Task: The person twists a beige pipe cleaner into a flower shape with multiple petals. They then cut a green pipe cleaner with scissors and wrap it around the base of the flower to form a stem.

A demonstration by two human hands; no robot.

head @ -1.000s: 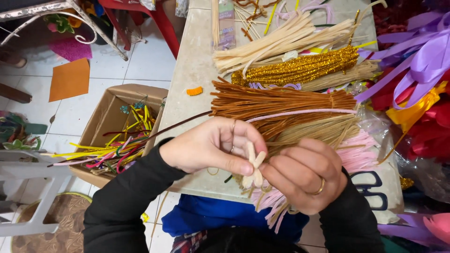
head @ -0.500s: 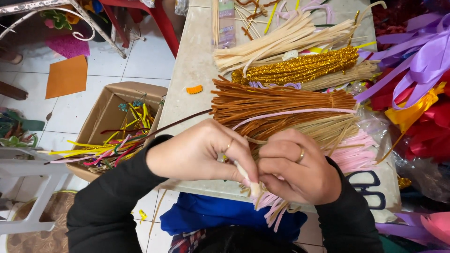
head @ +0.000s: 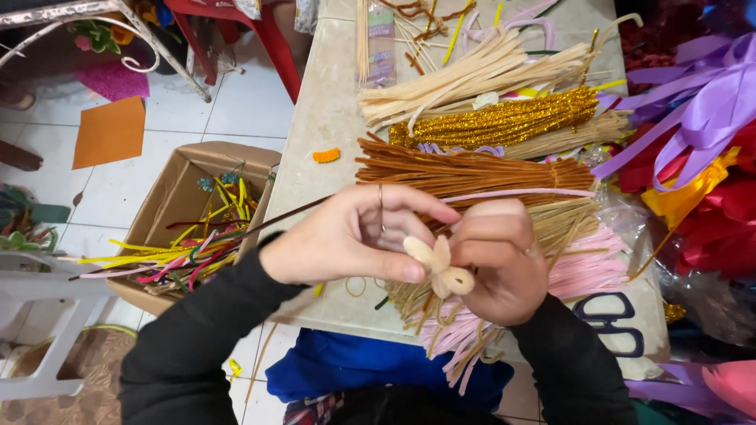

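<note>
My left hand [head: 350, 236] and my right hand [head: 504, 260] meet above the near edge of the table [head: 323, 126]. Between their fingertips sits a small cream pipe-cleaner figure [head: 438, 266] with looped petals or wings. Both hands pinch it; my left thumb presses it from below and my right fingers curl around its lower end. A long dark brown pipe cleaner [head: 260, 224] runs out to the left from under my left hand. Right under the hands lie bundles of brown [head: 472, 169], tan [head: 563, 216] and pink pipe cleaners [head: 587, 271].
Cream [head: 472, 79] and glittery gold bundles [head: 504, 122] lie farther back. A cardboard box [head: 177, 181] of mixed pipe cleaners stands on the tiled floor at left. Purple ribbons [head: 709, 94] and red material pile at right. Black scissors [head: 610, 319] rest near the table's right front.
Both hands have turned the cream figure, so its loops now face up between the fingertips. The hands sit slightly higher and closer together than a second ago.
</note>
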